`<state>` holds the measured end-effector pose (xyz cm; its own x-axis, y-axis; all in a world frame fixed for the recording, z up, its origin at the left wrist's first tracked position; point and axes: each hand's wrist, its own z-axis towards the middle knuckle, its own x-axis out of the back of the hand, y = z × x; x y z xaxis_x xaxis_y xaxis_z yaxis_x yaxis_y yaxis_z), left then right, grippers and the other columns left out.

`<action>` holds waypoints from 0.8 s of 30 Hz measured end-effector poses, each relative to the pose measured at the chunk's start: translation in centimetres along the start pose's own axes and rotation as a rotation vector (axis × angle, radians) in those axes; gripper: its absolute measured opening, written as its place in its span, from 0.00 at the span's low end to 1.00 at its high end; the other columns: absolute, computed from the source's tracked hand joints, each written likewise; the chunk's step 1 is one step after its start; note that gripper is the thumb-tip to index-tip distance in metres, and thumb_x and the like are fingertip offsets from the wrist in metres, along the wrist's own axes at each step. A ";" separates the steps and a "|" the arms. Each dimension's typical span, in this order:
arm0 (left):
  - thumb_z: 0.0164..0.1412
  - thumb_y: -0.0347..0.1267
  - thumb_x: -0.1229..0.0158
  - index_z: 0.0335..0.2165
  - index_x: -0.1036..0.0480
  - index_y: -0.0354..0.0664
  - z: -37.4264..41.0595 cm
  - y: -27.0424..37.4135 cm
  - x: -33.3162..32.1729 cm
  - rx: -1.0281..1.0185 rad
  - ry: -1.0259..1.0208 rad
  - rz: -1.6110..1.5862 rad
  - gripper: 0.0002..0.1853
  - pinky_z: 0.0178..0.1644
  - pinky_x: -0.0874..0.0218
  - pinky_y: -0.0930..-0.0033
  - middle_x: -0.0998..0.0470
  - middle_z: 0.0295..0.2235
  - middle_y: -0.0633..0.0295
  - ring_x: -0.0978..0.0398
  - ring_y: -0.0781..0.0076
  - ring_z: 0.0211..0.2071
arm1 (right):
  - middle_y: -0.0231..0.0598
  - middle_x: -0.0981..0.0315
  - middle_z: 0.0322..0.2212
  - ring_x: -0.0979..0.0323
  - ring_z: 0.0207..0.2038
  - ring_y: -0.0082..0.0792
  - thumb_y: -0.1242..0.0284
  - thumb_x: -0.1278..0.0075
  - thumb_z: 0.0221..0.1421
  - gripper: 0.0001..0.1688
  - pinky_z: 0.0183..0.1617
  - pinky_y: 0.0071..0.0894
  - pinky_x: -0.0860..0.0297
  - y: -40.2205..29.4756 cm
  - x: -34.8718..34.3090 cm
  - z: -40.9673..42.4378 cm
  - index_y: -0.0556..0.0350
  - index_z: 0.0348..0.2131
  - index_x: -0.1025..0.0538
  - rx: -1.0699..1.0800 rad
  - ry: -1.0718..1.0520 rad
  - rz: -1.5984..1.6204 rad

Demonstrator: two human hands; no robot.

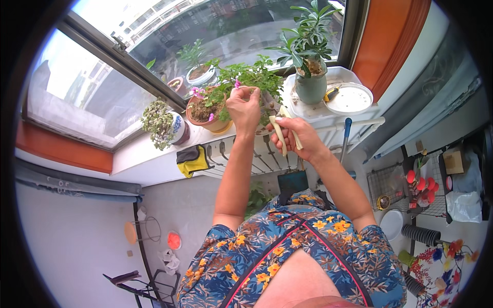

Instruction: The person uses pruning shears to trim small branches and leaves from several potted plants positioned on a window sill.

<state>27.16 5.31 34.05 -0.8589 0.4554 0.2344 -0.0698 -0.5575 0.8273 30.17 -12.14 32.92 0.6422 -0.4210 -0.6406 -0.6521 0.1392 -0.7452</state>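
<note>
My left hand (244,109) is raised over a leafy green plant (256,75) on the windowsill, thumb and fingertips drawn together. Whether a stem or leaf is pinched there, I cannot make out. My right hand (302,136) grips a two-handled cutting tool (279,134) with cream handles spread apart; its blades are not clear. Just left of my left hand, a terracotta-coloured pot (208,125) holds soil, leaves and pink flowers (198,92). To the right, a grey-green pot (311,88) with a taller plant (306,42) stands in a white plastic tray (341,73).
A white round dish (352,101) has a yellow-and-black tool (331,93) at its edge. A blue-and-white pot (179,129) stands at the sill's left. A yellow-and-black cloth (192,159) hangs on the white radiator (265,154). A blue-handled rod (347,129) leans nearby. Wire shelving (385,183) is at right.
</note>
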 end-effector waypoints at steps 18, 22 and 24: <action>0.52 0.22 0.37 0.31 0.23 0.35 -7.7 2.8 3.1 -0.292 -0.132 0.114 0.05 0.37 0.37 0.68 0.27 0.31 0.57 0.28 0.64 0.33 | 0.33 0.27 0.21 0.32 0.20 0.19 0.66 0.50 0.59 0.20 0.23 0.18 0.35 0.8 2.2 -5.7 0.66 0.44 0.27 0.157 0.198 -0.248; 0.49 0.23 0.36 0.30 0.23 0.35 -12.2 -0.1 3.0 -0.210 -0.471 0.260 0.07 0.42 0.36 0.61 0.26 0.32 0.54 0.28 0.55 0.37 | 0.34 0.26 0.21 0.32 0.19 0.19 0.64 0.48 0.58 0.21 0.24 0.16 0.35 0.2 4.5 -7.5 0.65 0.42 0.26 0.170 0.318 -0.207; 0.48 0.24 0.36 0.29 0.22 0.35 -12.9 -1.1 3.0 -0.102 -0.687 0.379 0.06 0.43 0.36 0.59 0.25 0.32 0.54 0.28 0.53 0.38 | 0.34 0.26 0.21 0.31 0.19 0.19 0.63 0.48 0.58 0.22 0.23 0.17 0.35 0.0 4.7 -7.8 0.64 0.43 0.26 0.174 0.319 -0.158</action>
<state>18.11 -1.69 27.24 -0.3301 0.5301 0.7810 0.0901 -0.8059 0.5851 30.08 -21.16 31.37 0.5538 -0.7033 -0.4458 -0.4591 0.1887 -0.8681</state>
